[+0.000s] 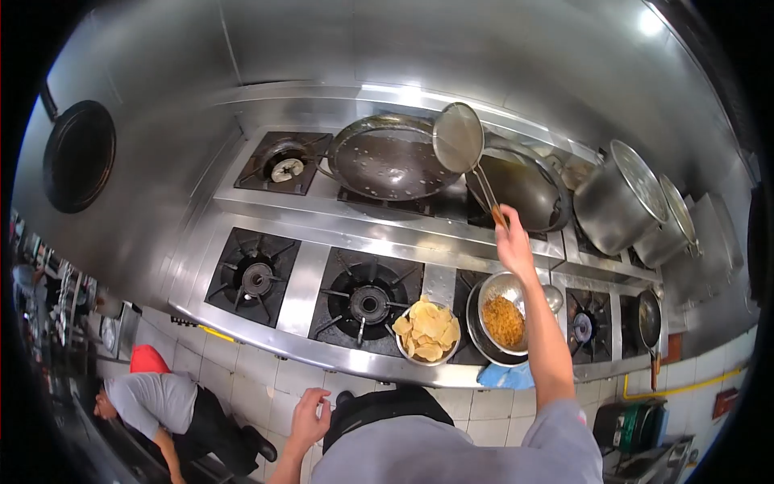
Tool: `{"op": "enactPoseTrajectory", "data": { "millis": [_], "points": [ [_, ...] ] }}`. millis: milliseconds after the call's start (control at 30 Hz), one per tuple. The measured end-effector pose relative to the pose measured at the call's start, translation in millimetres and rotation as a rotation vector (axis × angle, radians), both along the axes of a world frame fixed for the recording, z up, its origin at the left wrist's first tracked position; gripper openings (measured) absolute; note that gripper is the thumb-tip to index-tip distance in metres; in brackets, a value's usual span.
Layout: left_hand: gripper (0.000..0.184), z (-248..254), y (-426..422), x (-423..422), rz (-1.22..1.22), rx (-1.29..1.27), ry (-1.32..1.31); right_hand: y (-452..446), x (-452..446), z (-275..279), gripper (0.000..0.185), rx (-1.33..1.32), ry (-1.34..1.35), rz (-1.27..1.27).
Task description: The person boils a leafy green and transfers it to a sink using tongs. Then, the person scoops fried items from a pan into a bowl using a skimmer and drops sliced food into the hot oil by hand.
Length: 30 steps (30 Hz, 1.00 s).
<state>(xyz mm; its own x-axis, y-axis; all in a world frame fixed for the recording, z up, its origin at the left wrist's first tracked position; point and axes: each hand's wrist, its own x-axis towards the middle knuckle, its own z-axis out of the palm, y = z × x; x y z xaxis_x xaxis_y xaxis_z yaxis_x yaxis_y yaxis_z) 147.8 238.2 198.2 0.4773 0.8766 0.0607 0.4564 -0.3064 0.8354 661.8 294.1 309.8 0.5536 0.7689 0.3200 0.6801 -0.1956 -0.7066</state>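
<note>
Tiles (282, 375) show under the left hand (308, 419), a bit open at the bottom, near black pants (387, 407). Top middle, a big dark wok (387, 165) sits beside the round gray strainer (458, 137), with fine net and thin metal rods. Right of middle, the right hand (514, 242) holds its brown handle (498, 216).

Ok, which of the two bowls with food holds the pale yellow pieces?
The left bowl, next to the bare burner. It is full of flat pieces; the right bowl holds orange food.
</note>
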Motion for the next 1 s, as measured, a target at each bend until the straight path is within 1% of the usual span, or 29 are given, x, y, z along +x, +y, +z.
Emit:
{"op": "enactPoseTrajectory", "data": {
  "millis": [67, 133, 167, 233, 267, 333, 367, 400, 467, 500, 567, 600, 667, 700, 800, 833, 867, 933, 1000],
  "points": [
    [0.021, 2, -15, -7, 0.047, 0.051, 0.033, 48, 23, -1, 0.040, 0.012, -0.037, 0.047],
    [0.021, 0, -38, -19, 0.230, 0.042, 0.067, 85, 40, 0, 0.045, -0.319, -0.202, -0.072],
    [0.021, -2, -52, -25, 0.251, 0.041, 0.068, 100, 48, -4, 0.045, -0.317, -0.205, -0.051],
    [0.020, -4, -83, -35, 0.415, -0.008, 0.115, 125, 64, -15, 0.047, -0.434, -0.266, 0.040],
    [0.020, -2, -99, -36, 0.433, -0.012, 0.119, 133, 69, -22, 0.047, -0.435, -0.267, 0.058],
    [0.017, 5, -127, -34, 0.553, -0.086, 0.216, 145, 79, -36, 0.046, -0.270, -0.214, 0.196],
    [0.016, 0, -139, -34, 0.606, -0.099, 0.207, 156, 87, -48, 0.045, -0.266, -0.262, 0.217],
    [0.016, 0, -145, -33, 0.618, -0.102, 0.210, 160, 81, -44, 0.045, -0.266, -0.261, 0.229],
    [0.016, -2, -159, -33, 0.616, -0.127, 0.201, 160, 58, -27, 0.043, -0.440, 0.115, 0.234],
    [0.016, -3, -162, -33, 0.617, -0.130, 0.174, 160, 47, -25, 0.043, -0.439, 0.113, 0.242],
    [0.016, -4, -164, -34, 0.603, -0.128, 0.186, 159, 24, -20, 0.041, -0.473, 0.426, 0.273],
    [0.015, -5, -163, -38, 0.581, -0.126, 0.201, 161, 17, -23, 0.041, -0.465, 0.425, 0.276],
    [0.015, -14, -158, -48, 0.552, -0.066, 0.172, 165, 3, -34, 0.046, -0.396, 0.585, 0.322],
    [0.015, -16, -155, -53, 0.521, -0.016, 0.144, 164, -9, -33, 0.046, -0.379, 0.596, 0.296],
    [0.019, -18, -147, -67, 0.489, 0.002, 0.125, 160, -35, -33, 0.045, -0.341, 0.709, 0.298],
    [0.019, -18, -144, -71, 0.485, 0.006, 0.120, 157, -43, -32, 0.038, -0.346, 0.703, 0.270],
    [0.019, -17, -142, -76, 0.482, 0.008, 0.117, 155, -51, -31, 0.038, -0.342, 0.699, 0.267],
    [0.019, -14, -137, -82, 0.475, 0.009, 0.111, 150, -63, -31, 0.039, -0.314, 0.795, 0.287],
    [0.017, -11, -133, -87, 0.468, 0.001, 0.106, 144, -76, -31, 0.039, -0.296, 0.796, 0.274]
  ]
}}
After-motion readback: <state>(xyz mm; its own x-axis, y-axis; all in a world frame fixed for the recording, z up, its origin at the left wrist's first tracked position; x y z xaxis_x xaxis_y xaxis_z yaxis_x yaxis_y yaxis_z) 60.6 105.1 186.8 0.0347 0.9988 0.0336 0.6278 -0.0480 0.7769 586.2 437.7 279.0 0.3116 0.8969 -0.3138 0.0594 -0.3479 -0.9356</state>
